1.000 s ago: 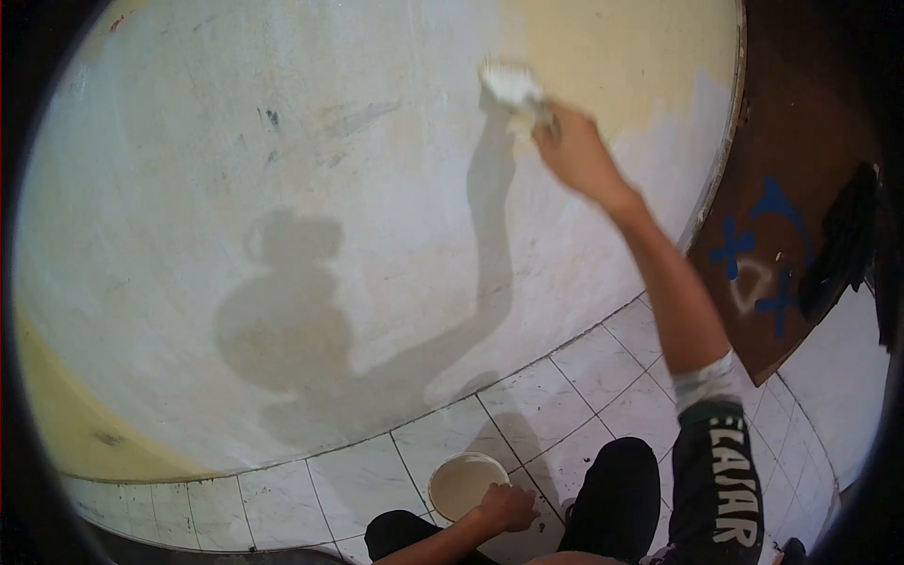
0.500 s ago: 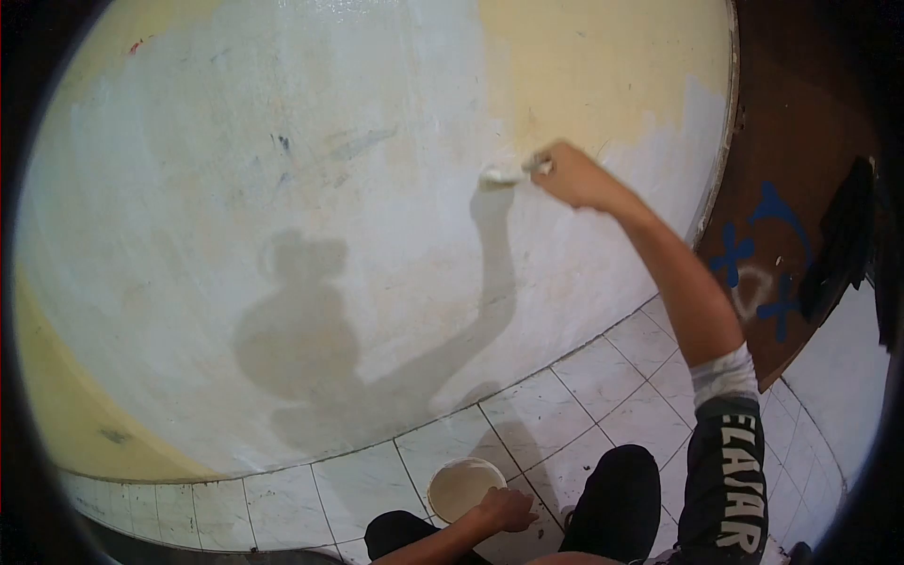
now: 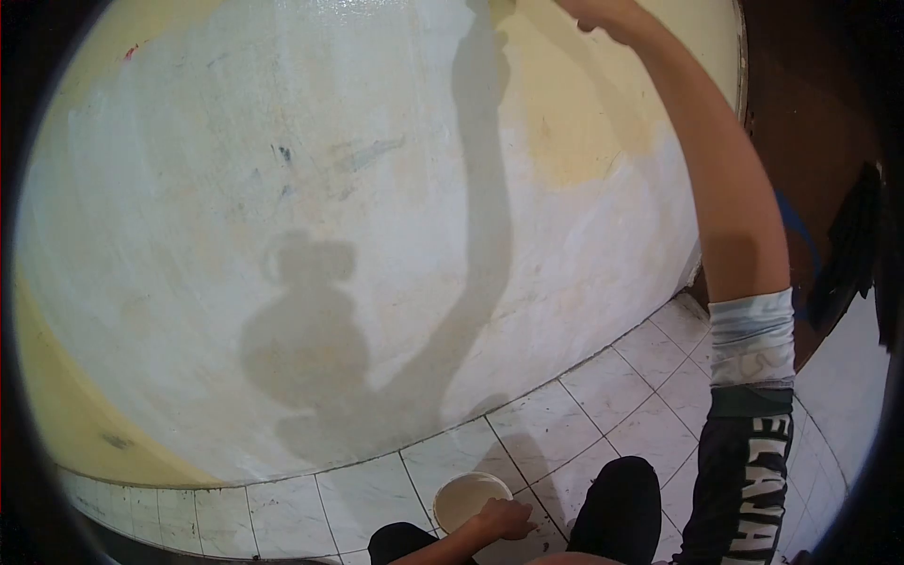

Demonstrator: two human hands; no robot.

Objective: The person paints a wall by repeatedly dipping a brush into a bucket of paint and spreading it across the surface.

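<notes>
My right hand (image 3: 601, 13) is raised at the top edge of the head view, fingers closed and partly cut off by the frame. The paintbrush it holds lies almost wholly out of view, at the upper part of the wall (image 3: 377, 226). That wall is yellow, with a large area coated in white paint. Low in the view, my left hand (image 3: 507, 520) is closed on the rim of a white bucket (image 3: 438, 501). Pale paint appears to be inside the bucket, which stands on the floor between my knees.
White floor tiles (image 3: 363, 504) run along the foot of the wall. To the right is a brown door (image 3: 800, 104) with blue marks and dark cloth (image 3: 852, 245) hanging by it. My shadow falls across the wall.
My right hand has moved up the wall with the paintbrush, from the lower edge of the yellow patch to the top of the view. My left hand stays at the bucket.
</notes>
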